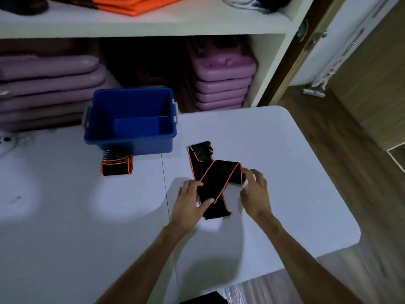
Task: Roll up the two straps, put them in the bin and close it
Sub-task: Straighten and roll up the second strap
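The unrolled strap (215, 185) is lying zigzagged to the front-right of the blue bin (131, 137), its free end pointing away from the bin. It is being pressed by the left hand (190, 195), nearer that end and seemingly flat-fingered. The right hand (255, 189) is being held spread, gripping nothing.

Orange cloth (131, 5), above bin (149, 147): cut by top edge.
White cord (243, 2), above and right of bin: cut by top edge; kind unclear.
White object (5, 142), left of bin: cut by left edge; unidentifiable.
Recess (140, 62), behind bin: contents too dim.
Strap (213, 185), right of bin: partly under left hand (190, 198).
Right hand (254, 189): fingertips blurred; contact with strap unclear.
Black item (206, 299), below bin: cut by bottom edge.
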Available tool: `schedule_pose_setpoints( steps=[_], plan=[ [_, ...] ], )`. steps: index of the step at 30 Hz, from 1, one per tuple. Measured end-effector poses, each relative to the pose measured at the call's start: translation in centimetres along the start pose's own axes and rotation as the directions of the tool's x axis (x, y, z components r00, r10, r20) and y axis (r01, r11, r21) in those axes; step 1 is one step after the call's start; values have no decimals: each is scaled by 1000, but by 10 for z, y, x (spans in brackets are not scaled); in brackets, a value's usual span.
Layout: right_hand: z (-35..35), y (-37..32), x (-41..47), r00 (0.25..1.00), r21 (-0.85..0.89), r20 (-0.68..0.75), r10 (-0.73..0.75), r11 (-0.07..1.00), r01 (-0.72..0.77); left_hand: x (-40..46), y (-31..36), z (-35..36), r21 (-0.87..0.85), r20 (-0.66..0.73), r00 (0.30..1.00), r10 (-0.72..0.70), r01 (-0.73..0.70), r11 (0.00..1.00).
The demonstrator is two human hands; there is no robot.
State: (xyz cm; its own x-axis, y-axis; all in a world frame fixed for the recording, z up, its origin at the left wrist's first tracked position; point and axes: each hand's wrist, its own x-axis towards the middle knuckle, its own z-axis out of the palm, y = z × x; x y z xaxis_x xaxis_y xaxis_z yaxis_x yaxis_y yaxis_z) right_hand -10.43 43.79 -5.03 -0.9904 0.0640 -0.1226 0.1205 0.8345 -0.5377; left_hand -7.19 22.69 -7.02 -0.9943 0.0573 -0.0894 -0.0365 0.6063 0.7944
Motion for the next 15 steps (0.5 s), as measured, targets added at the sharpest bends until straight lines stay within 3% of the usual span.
schedule_pose_setpoints(
  steps=[3,7,10,13,15],
  plan=[
    [-4,24,18,993,67,103,53,996,-60,4,-1,10,-46,-48,994,-100,98,994],
    [-3,26,33,976,81,210,62,993,-81,-6,3,16,30,-91,991,-100,103,994],
    [6,23,30,980,29,198,-19,1000,14,-22,20,26,265,-29,998,62,-52,963],
    [9,18,24,988,-6,157,-1,1000,2,-27,16,36,482,96,964,246,-262,836],
    [9,14,20,992,-4,129,-9,1000,10,-29,3,27,542,91,954,286,-288,790]
  ],
)
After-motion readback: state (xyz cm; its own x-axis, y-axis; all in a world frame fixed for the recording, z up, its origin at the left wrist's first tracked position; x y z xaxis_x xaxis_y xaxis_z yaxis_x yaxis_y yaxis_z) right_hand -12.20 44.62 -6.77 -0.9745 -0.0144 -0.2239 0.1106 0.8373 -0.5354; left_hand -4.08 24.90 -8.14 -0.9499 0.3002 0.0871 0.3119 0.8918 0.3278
